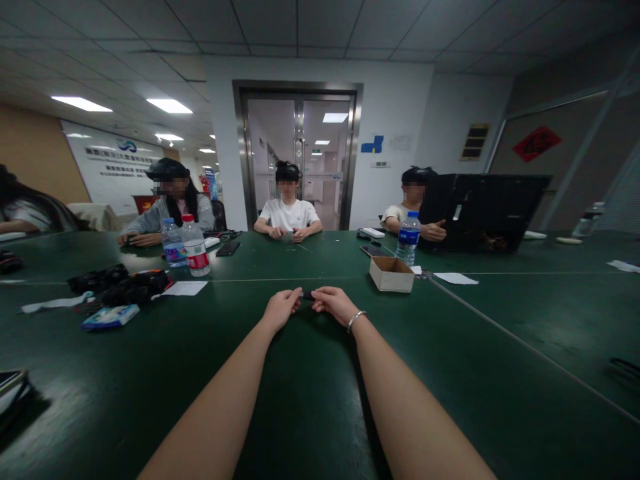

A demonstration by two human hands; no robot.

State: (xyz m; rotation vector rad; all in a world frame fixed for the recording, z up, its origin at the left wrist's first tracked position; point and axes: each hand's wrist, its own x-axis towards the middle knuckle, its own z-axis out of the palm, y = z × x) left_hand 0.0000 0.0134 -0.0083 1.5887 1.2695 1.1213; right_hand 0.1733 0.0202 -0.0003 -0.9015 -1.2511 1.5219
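Note:
Both arms reach forward over the dark green table (300,373). Between my hands is a small black object (307,295), too small to name its kind. My left hand (283,309) pinches its left end, where a small lighter tip shows. My right hand (337,305), with a silver bracelet (356,321) at the wrist, pinches the right end. The fingers of both hands are closed, and the object is held just above or on the table; I cannot tell which.
An open cardboard box (391,275) stands right of my hands, by a water bottle (409,238). Leftward are two bottles (195,247), black gear (133,287) and a blue-white packet (111,317). A large black case (483,213) stands at the far right. Several people sit across the table.

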